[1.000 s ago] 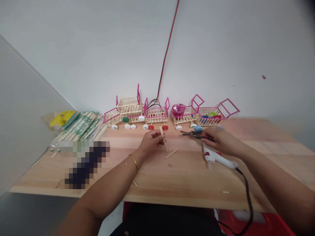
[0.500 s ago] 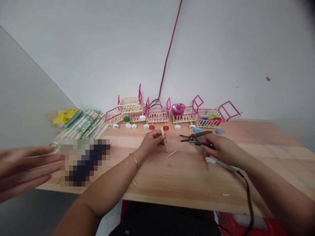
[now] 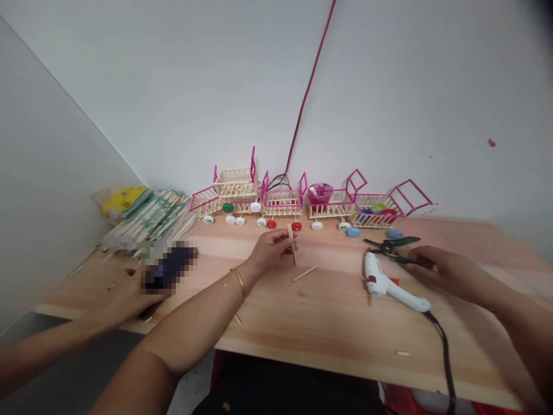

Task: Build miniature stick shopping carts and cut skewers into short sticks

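My left hand, a gold bangle at its wrist, is closed around short wooden sticks, which stand nearly upright. A loose wooden stick lies on the table just right of it. At the right, my right hand grips one handle of dark green pruning shears, whose blades are spread apart and point left. A white glue gun lies in front of the shears, its black cord running to the table's front edge.
Small stick-built carts with pink frames and bottle-cap wheels line the wall. Bundled wrapped sticks and a yellow bag lie at left. Another person's hand reaches to a blurred-out dark object.
My right hand has carried the pruning shears rightward, past the glue gun. My left hand keeps its sticks. The other person's hand has moved in to the dark object.
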`<action>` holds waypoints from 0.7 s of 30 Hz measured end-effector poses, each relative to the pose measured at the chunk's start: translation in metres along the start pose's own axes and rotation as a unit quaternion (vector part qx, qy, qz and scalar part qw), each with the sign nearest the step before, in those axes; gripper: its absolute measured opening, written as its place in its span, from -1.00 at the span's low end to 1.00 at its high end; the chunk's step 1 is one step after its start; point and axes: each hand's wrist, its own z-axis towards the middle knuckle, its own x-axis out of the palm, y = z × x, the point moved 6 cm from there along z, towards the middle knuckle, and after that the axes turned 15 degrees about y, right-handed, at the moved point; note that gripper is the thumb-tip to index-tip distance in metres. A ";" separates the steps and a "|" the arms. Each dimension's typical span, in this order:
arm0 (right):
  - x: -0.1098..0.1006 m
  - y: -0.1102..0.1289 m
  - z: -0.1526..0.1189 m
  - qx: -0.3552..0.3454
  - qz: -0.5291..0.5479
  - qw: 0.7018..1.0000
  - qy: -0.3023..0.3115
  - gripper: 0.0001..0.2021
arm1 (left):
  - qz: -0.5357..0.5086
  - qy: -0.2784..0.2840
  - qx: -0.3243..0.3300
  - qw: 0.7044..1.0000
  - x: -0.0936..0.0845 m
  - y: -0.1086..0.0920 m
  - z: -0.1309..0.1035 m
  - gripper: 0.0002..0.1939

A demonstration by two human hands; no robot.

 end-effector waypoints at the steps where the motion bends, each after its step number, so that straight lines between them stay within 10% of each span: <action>1: 0.005 -0.004 0.002 0.005 -0.005 0.999 0.041 -0.87 | -0.001 -0.001 0.001 1.000 0.000 0.000 0.000 -0.71; 5: -0.012 0.011 0.004 0.028 -0.074 0.997 -0.003 -0.80 | 0.006 -0.006 0.004 1.000 0.000 -0.002 0.000 -0.73; 9: -0.021 0.088 0.011 -0.123 -0.042 0.991 0.006 -0.77 | 0.010 -0.011 0.007 1.000 -0.001 -0.004 0.000 -0.74; 15: 0.024 0.182 0.035 -0.248 -0.055 0.956 0.146 -0.73 | -0.005 -0.016 0.011 1.000 -0.007 -0.003 0.001 -0.69; 21: 0.058 0.196 0.049 -0.204 -0.141 0.952 0.179 -0.82 | -0.042 -0.019 0.016 0.999 -0.010 -0.004 0.003 -0.67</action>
